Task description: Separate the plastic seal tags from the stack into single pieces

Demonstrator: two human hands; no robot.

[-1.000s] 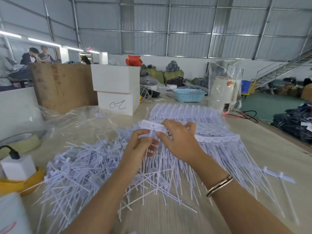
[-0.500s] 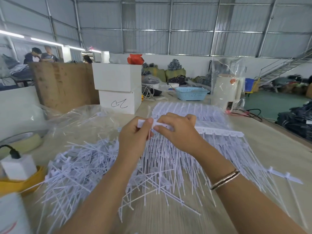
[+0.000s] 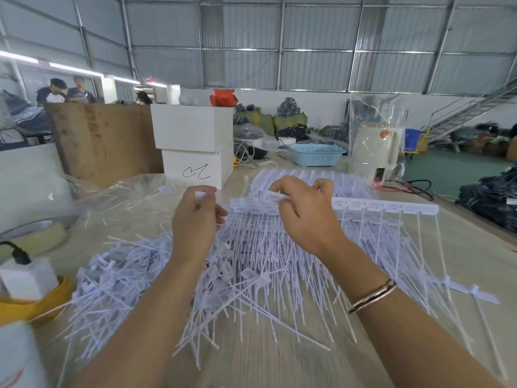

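Hundreds of loose white seal tags lie heaped on the wooden table, nearest the viewer and spreading to the left of the raised strip. Above that heap, the left hand is curled, pinching one single tag by its flat head between thumb and fingertips, just left of the strip and apart from it. The right hand is curled too, its fingers gripping the left end of the joined strip of tags, which is held up off the table with thin tails hanging down toward the heap. A metal bracelet sits on the right wrist. Behind the strip, a flat stack of tags rests on the table. Beyond it stand two white boxes, with a blue basket to their right.
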